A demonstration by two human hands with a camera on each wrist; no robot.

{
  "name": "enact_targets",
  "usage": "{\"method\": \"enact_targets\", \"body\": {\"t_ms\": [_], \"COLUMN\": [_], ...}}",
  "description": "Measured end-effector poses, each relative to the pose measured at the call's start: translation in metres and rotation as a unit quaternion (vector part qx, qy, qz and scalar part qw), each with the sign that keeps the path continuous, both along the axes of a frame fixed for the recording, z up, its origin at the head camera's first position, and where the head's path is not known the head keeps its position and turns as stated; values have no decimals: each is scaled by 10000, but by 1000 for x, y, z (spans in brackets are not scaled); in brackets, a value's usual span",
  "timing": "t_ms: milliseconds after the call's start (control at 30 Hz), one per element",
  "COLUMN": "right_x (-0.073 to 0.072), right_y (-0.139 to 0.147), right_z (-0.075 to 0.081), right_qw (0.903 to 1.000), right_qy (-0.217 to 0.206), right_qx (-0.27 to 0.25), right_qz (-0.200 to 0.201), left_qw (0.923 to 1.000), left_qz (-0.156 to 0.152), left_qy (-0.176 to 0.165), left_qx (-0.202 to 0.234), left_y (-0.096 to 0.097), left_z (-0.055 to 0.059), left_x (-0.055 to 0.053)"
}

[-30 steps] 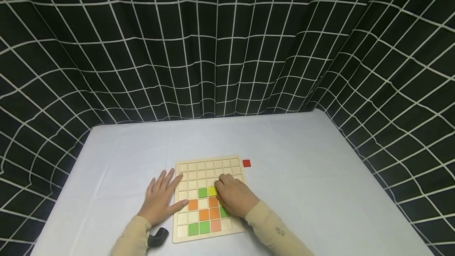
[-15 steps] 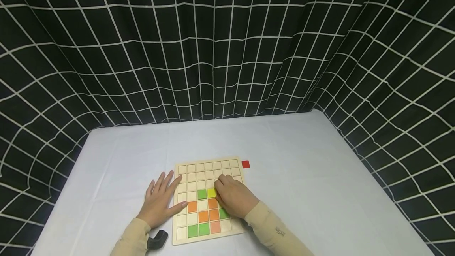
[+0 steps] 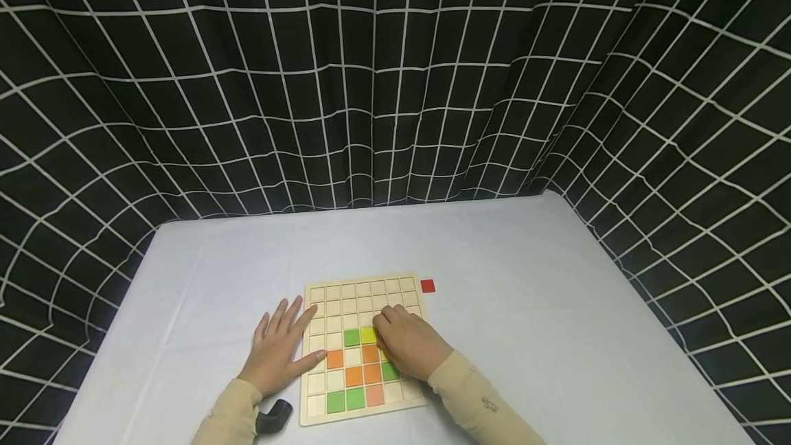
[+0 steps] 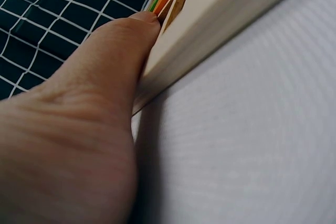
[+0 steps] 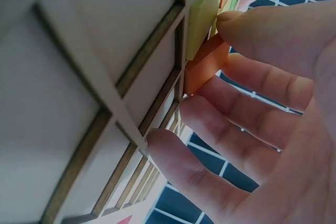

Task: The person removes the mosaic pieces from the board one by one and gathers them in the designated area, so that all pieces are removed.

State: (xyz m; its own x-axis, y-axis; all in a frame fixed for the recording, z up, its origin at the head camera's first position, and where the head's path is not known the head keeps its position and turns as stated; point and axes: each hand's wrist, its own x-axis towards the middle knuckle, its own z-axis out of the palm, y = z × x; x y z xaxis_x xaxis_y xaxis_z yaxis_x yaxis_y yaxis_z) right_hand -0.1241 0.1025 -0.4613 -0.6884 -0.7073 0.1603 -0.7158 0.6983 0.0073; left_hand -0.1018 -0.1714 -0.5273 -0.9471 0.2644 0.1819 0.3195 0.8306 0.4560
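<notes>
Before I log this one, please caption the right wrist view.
Right hand holding an orange tile beside a yellow tile at the wooden grid board.

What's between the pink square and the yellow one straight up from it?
The head view shows two orange squares in a line between the pink square and yellow square.

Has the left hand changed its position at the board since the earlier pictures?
No: the left hand keeps its place against the wooden board, thumb beside the same orange tile.
</notes>
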Motion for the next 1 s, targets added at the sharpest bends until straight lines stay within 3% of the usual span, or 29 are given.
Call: {"method": "enact_targets", "body": {"t_ms": [333,533,1000], "right_x": [-2,-5,-23], "right_y": [2,3,22], "right_z": [2,4,17], "right_qw": [9998,9999,9997], "right_qy": [80,-49,135], "right_qx": [14,119,-190], "right_qz": [186,89,-9], "left_qw": [9999,9999,9999], "left_qz": [26,45,32], "left_qy": [24,-51,130], "left_qx": [-108,-115,-25], "left_y": [0,-1,0], "left_z": [-4,-4,-5], "left_x": [-2,-2,-2]}}
